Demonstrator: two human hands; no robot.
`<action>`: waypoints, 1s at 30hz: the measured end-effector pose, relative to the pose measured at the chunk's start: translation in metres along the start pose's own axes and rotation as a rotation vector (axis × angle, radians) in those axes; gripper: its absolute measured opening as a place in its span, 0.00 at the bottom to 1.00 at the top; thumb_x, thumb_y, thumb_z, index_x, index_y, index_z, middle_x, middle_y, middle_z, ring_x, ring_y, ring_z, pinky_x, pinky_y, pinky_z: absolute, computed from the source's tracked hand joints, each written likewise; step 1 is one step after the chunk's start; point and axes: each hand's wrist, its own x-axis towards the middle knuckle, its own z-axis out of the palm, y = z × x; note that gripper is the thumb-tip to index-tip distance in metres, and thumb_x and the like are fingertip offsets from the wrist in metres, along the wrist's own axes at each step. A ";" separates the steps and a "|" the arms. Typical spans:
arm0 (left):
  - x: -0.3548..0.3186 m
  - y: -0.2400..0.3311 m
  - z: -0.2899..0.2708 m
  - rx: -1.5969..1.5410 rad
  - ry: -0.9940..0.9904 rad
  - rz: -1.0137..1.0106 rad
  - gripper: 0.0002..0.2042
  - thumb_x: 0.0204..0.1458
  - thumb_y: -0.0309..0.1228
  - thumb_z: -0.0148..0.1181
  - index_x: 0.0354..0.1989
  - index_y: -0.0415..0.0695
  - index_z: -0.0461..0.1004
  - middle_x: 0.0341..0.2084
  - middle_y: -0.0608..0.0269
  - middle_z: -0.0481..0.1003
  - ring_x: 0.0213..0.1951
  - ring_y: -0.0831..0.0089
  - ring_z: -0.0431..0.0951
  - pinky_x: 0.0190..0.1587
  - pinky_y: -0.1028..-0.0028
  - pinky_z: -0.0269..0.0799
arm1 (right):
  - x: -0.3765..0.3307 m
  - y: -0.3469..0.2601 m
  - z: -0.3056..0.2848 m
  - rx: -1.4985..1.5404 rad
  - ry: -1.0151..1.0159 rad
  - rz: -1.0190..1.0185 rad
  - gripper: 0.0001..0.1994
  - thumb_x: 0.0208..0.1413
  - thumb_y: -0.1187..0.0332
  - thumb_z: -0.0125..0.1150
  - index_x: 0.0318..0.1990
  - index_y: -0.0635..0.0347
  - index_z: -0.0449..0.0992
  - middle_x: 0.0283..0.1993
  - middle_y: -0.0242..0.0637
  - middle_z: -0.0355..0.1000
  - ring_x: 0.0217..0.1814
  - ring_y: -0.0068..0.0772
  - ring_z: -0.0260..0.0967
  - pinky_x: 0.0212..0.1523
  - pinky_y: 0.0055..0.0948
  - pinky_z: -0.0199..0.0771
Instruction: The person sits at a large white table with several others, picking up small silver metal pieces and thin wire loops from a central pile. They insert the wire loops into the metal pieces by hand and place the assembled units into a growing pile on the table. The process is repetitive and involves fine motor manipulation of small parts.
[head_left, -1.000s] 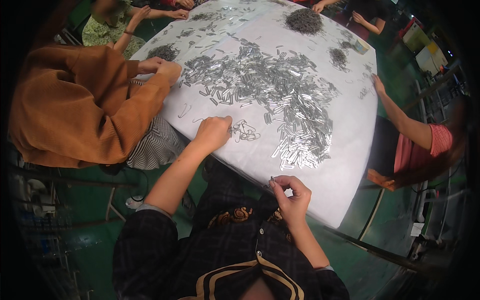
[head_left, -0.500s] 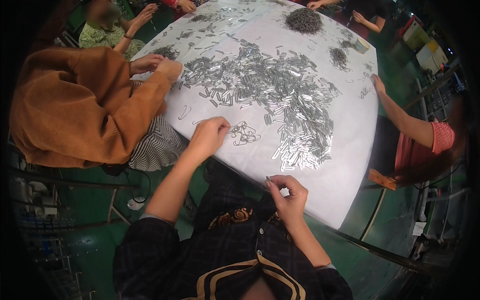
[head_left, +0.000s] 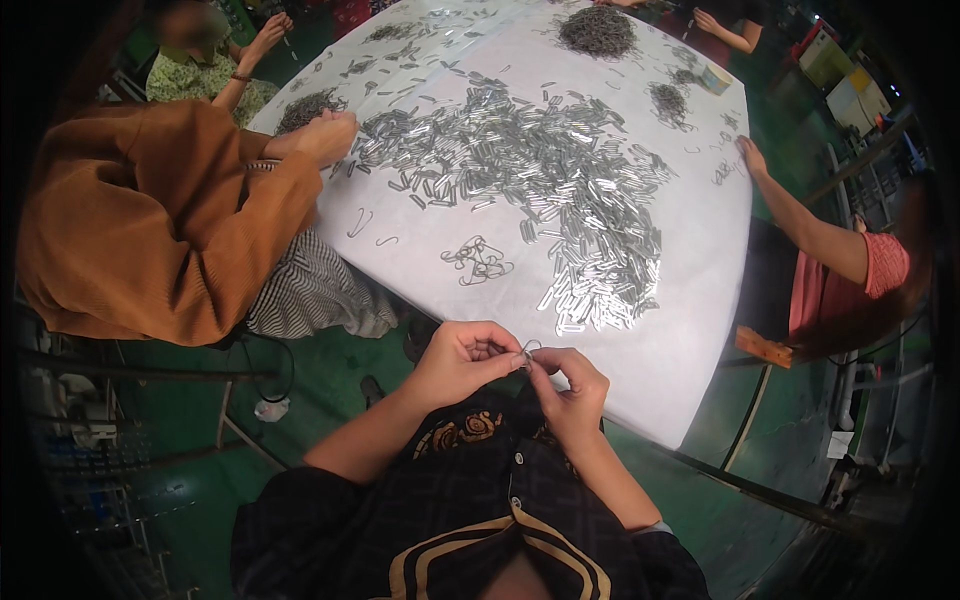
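Observation:
Just off the table's near edge, my left hand (head_left: 462,364) and my right hand (head_left: 572,392) meet fingertip to fingertip. Between them a thin bent wire hook (head_left: 534,343) curves up, pinched by my left thumb and fingers. My right thumb and forefinger close on a small metal piece, mostly covered by the fingers. Beyond my hands lies a small heap of wire hooks (head_left: 478,262) on the white table (head_left: 640,385). A broad spread of flat, oblong silver metal pieces (head_left: 590,230) covers the table's middle.
At the left sits a person in a brown jacket (head_left: 150,220), hands over the table edge. A person's arm (head_left: 815,240) rests on the right edge. Farther off are a dark pile of wire pieces (head_left: 597,32), a paper cup (head_left: 715,79) and more people's hands.
My left hand has come from the small hook heap back and right to my right hand, bringing a wire hook. My right hand has barely moved.

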 end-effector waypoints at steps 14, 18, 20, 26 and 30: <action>0.003 -0.020 0.014 -0.008 0.035 0.203 0.04 0.54 0.21 0.58 0.37 0.36 0.73 0.34 0.65 0.75 0.36 0.84 0.74 0.37 0.83 0.70 | -0.009 0.010 0.003 -0.071 0.087 -0.185 0.18 0.42 0.81 0.68 0.42 0.64 0.72 0.29 0.41 0.75 0.29 0.37 0.76 0.30 0.30 0.75; -0.001 -0.021 0.015 0.033 -0.062 0.321 0.04 0.55 0.20 0.55 0.38 0.36 0.71 0.37 0.61 0.74 0.42 0.79 0.73 0.44 0.78 0.70 | -0.009 0.012 -0.004 -0.006 0.079 -0.207 0.22 0.40 0.79 0.71 0.46 0.65 0.71 0.31 0.41 0.76 0.30 0.34 0.76 0.33 0.28 0.76; -0.001 -0.022 0.008 0.094 -0.104 0.369 0.04 0.55 0.19 0.55 0.38 0.36 0.70 0.37 0.58 0.73 0.42 0.74 0.74 0.46 0.74 0.69 | -0.008 0.023 -0.008 0.115 0.093 -0.157 0.24 0.40 0.76 0.71 0.47 0.67 0.70 0.33 0.42 0.76 0.33 0.32 0.75 0.39 0.28 0.75; -0.008 0.016 0.009 0.026 -0.148 0.459 0.05 0.53 0.15 0.54 0.37 0.36 0.70 0.36 0.57 0.73 0.41 0.71 0.75 0.45 0.73 0.70 | 0.000 0.075 -0.014 -0.214 0.213 0.035 0.20 0.42 0.72 0.68 0.45 0.65 0.72 0.38 0.42 0.72 0.40 0.38 0.68 0.41 0.34 0.67; -0.009 0.065 0.011 -0.033 -0.202 0.613 0.08 0.51 0.13 0.53 0.37 0.37 0.69 0.36 0.54 0.73 0.40 0.69 0.74 0.44 0.71 0.70 | 0.001 0.098 -0.010 -0.476 0.162 -0.107 0.27 0.40 0.63 0.70 0.51 0.60 0.70 0.53 0.47 0.65 0.59 0.51 0.57 0.58 0.46 0.56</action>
